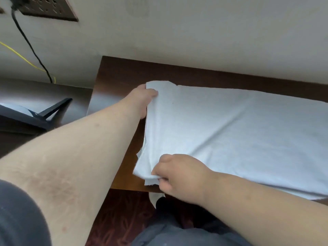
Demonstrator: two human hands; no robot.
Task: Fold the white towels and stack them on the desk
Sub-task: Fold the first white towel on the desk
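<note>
My left hand [142, 102] and right hand [174, 173] pinch the towel's [230, 135] left corners on the desk [122, 73], a black stand [35, 114] left of it.

soft even light, wide-angle warp, slight blur

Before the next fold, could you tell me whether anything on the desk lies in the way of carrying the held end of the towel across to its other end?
Nothing visible does. The left hand and right hand grip the white towel at its left end; the desk shows only bare wood around it.
</note>
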